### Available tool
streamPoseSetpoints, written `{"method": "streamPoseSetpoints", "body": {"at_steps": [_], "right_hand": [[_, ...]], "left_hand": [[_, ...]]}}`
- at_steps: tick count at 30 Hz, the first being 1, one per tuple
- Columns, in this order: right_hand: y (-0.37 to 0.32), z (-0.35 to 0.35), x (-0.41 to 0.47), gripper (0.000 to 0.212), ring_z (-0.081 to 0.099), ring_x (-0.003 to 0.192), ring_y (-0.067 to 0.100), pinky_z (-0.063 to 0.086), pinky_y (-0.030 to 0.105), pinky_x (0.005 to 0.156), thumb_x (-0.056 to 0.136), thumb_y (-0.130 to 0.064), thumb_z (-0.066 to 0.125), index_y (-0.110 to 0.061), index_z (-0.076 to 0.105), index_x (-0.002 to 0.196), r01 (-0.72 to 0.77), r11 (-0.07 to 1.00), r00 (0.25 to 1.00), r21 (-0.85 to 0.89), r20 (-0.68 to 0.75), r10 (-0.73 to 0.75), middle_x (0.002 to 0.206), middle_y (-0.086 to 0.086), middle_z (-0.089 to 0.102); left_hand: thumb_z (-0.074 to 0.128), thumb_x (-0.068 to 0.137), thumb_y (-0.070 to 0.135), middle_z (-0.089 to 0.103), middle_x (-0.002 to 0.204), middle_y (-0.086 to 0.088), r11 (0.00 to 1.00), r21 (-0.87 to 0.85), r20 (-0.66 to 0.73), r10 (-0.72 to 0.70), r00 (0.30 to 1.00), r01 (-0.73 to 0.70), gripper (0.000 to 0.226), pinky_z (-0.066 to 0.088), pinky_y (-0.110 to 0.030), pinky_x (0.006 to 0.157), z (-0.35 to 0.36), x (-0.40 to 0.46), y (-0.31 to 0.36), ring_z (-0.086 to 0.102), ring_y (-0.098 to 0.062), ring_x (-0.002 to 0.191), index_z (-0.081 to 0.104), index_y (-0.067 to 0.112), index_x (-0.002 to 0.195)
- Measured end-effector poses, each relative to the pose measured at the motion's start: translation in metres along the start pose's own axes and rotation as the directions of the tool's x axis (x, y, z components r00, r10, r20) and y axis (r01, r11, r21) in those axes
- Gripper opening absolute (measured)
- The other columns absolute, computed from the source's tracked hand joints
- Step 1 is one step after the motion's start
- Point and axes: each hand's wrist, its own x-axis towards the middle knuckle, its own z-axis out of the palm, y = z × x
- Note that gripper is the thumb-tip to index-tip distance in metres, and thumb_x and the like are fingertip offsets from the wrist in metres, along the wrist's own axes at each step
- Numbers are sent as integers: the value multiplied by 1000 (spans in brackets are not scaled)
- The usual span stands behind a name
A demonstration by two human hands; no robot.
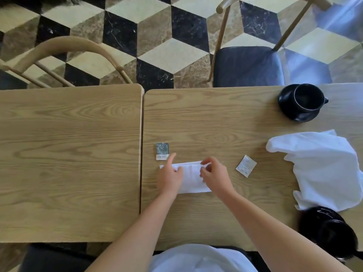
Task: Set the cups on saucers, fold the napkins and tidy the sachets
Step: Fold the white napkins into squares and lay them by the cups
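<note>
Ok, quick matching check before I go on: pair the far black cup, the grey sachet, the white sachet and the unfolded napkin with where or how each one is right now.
Things:
1. far black cup
2. grey sachet
3. white sachet
4. unfolded napkin

States:
A. lying crumpled near the table's right edge
B. flat on the table, just beyond the left hand
C. standing on a black saucer
D. flat on the table, to the right of the right hand

Pairs: 1-C, 2-B, 3-D, 4-A
</note>
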Motion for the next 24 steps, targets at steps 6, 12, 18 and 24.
{"method": "streamPoseSetpoints", "body": {"at_steps": [6, 12, 18, 24], "right_hand": [[27, -32, 14, 31, 50, 108, 23, 48, 35, 89, 88, -25, 70, -19, 62, 117, 177, 864, 968, -472, -74, -239, 115, 2, 52], [31, -44, 21, 13, 51, 111, 27, 42, 32, 87, 93, -22, 68, -13, 66, 103, 218, 826, 966, -520, -6, -259, 106, 4, 58], [15, -43, 21, 9, 53, 107, 22, 43, 31, 80, 96, -23, 65, -17, 65, 103, 287, 837, 943, -465, -18, -333, 104, -2, 62], [-1, -24, 5, 13, 61, 85, 18, 50, 33, 71, 94, -23, 61, -17, 63, 105, 322, 812, 904, -487, -97, -416, 97, -4, 64]], "left_hand": [[71, 88, 27, 67, 111, 1, 957, 258, -58, 155, 986, -135, 27, 44, -32, 73, -24, 9, -31, 66, -27, 97, 69, 26, 115], [71, 89, 23, 59, 77, 7, 961, 246, -53, 139, 989, -122, 9, 36, -31, 59, -32, 16, -37, 60, -23, 77, 62, 23, 87], [65, 90, 19, 64, 73, 2, 992, 117, -64, 61, 996, -54, 10, 43, -34, 58, -33, 18, -39, 59, -24, 68, 57, 19, 83], [59, 91, 25, 61, 71, 1, 999, 39, -124, 0, 992, 5, 13, 43, -35, 59, -35, 14, -22, 59, -23, 65, 50, 17, 87]]}}
